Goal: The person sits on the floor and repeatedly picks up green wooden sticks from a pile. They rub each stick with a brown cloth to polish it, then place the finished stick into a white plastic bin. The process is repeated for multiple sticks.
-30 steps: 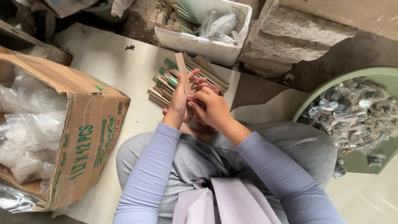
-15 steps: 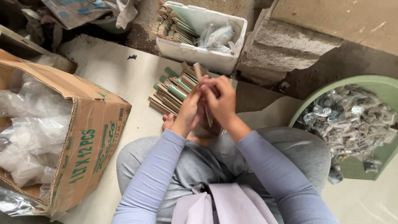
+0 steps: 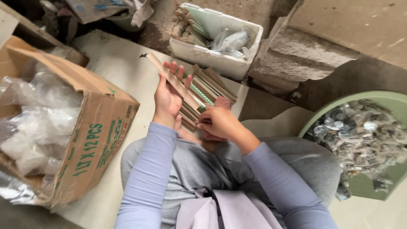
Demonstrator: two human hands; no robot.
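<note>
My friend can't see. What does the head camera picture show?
Two hands hold a long flat brown strip: the left hand under it, the right hand at its near end, above a stack of similar strips. A cardboard box sits left, a green basin right.

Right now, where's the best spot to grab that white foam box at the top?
Take the white foam box by its long near wall, coming from above. It sits upright and open-topped, so that rim is exposed; stone blocks crowd its right end.
</note>
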